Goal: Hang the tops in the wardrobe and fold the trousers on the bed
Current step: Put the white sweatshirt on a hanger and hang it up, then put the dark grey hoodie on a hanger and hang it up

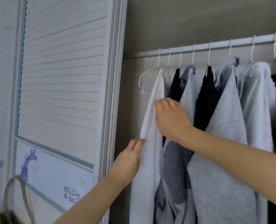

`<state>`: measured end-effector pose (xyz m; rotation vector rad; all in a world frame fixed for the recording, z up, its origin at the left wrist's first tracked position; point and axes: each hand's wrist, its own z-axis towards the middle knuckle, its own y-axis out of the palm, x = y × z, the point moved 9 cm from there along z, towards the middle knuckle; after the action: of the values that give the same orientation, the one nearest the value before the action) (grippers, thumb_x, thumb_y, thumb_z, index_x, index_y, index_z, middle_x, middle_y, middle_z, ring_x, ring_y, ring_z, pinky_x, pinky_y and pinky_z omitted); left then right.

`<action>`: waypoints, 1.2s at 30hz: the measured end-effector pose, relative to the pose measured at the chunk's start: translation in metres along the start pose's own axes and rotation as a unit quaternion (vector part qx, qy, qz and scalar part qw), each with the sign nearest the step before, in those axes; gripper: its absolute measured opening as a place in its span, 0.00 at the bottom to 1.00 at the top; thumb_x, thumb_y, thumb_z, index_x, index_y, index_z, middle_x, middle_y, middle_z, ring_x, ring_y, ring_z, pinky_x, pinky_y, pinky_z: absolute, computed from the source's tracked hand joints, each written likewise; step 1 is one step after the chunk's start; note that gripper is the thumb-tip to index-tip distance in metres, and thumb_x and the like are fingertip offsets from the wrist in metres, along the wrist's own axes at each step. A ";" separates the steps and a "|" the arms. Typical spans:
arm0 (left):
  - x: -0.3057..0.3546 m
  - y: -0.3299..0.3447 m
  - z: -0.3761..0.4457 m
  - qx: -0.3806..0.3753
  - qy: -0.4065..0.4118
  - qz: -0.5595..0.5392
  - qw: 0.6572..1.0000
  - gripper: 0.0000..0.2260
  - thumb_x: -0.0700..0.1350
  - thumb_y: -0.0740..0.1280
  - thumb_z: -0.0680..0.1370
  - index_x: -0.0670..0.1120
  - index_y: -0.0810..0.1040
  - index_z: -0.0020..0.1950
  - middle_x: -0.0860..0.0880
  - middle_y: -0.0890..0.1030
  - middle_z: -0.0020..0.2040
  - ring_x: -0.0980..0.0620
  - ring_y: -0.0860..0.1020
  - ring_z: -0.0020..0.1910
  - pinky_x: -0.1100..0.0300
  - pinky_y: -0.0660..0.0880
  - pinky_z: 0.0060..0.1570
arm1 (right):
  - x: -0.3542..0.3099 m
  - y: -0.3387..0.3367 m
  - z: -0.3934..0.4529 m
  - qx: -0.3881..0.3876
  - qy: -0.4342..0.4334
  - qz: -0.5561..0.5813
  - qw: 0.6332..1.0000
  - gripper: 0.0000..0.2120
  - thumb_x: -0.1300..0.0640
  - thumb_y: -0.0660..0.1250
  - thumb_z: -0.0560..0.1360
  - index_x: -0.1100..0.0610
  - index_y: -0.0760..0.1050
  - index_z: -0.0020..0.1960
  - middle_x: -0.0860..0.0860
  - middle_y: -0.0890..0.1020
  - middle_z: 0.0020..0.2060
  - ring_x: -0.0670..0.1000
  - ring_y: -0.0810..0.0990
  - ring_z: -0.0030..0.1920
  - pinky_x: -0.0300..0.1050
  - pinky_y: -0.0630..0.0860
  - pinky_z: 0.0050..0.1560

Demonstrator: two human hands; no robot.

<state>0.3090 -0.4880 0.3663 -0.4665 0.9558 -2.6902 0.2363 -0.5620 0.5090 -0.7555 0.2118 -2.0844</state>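
An open wardrobe is shown, its louvred door point(61, 78) left of the hanging rail point(214, 46). Below the rail, a white top point(150, 126) is hung leftmost on a wire hanger point(147, 78), beside grey and dark tops, so hanging appears well advanced; trousers and bed are not seen. The left hand point(127, 164) is laid nearly flat against the top's left edge, while its front is pressed by the spread right hand point(171, 117).

white top point(150, 126), black top point(206, 97), grey tops, white hangers.
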 end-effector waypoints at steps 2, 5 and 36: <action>0.007 -0.020 -0.027 0.014 -0.003 -0.027 1.000 0.22 0.42 0.61 0.81 0.52 0.63 0.75 0.54 0.73 0.64 0.56 0.77 0.52 0.63 0.78 0.51 | -0.016 -0.013 -0.035 -0.001 -0.025 0.026 0.999 0.23 0.61 0.70 0.69 0.67 0.73 0.61 0.61 0.80 0.51 0.64 0.78 0.53 0.59 0.76 0.55; 0.010 -0.052 -0.078 0.039 -0.038 -0.066 0.996 0.17 0.44 0.62 0.81 0.54 0.68 0.70 0.56 0.78 0.54 0.58 0.77 0.48 0.61 0.78 0.49 | -0.048 -0.038 -0.091 -0.010 -0.060 0.069 0.996 0.19 0.58 0.67 0.72 0.65 0.75 0.60 0.59 0.81 0.48 0.61 0.79 0.49 0.56 0.78 0.52; 0.417 -0.224 -0.831 0.289 -0.744 0.198 0.569 0.07 0.49 0.60 0.81 0.63 0.73 0.47 0.59 0.81 0.33 0.62 0.78 0.36 0.60 0.73 0.42 | -0.346 -0.409 -0.547 -0.105 -0.439 0.710 0.540 0.17 0.52 0.56 0.77 0.62 0.77 0.55 0.51 0.82 0.38 0.55 0.78 0.45 0.48 0.76 0.43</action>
<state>-0.4148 0.0121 -0.0100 -1.6058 -0.3332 -1.1312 -0.2195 -0.1122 0.0887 -1.0972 0.3317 0.0052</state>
